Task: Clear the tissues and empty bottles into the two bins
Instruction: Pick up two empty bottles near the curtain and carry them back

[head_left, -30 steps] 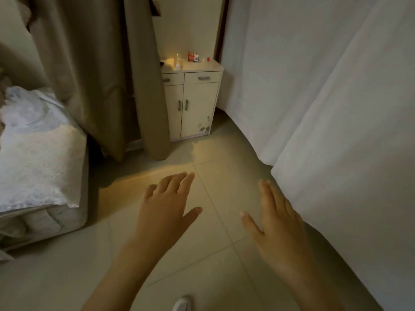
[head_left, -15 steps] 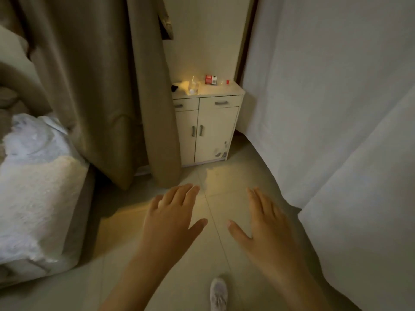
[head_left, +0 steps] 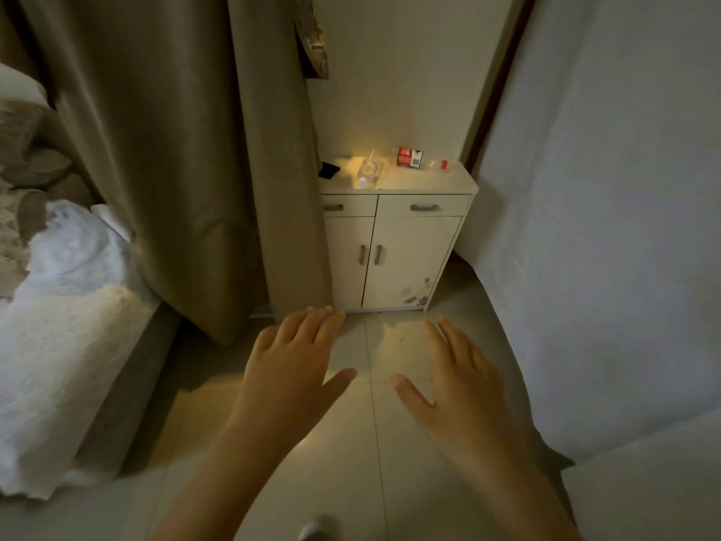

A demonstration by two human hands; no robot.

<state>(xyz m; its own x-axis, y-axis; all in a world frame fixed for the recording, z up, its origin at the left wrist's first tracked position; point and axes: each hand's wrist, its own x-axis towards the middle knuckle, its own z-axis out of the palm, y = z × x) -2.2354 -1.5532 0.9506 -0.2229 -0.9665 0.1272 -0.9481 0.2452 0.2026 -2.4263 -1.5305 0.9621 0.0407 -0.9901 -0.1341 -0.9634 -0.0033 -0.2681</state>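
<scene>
A clear plastic bottle (head_left: 369, 173) lies on its side on top of a small white cabinet (head_left: 394, 244) ahead of me. A second clear bottle with a red cap (head_left: 437, 164) lies near the cabinet top's right end. Between them stands a small red carton (head_left: 409, 156). My left hand (head_left: 293, 365) and my right hand (head_left: 460, 374) float flat over the floor tiles, palms down, fingers straight, holding nothing. Both are well short of the cabinet. No tissue or bin shows in this view.
A brown curtain (head_left: 187, 150) hangs left of the cabinet and covers its left edge. A bed with white bedding (head_left: 66, 314) fills the left side. White sheets (head_left: 608, 228) drape along the right. A dark object (head_left: 329, 170) lies at the cabinet top's left.
I have moved closer to the cabinet, which now looks larger and nearer. Both hands stay flat and empty and have drawn slightly nearer each other.
</scene>
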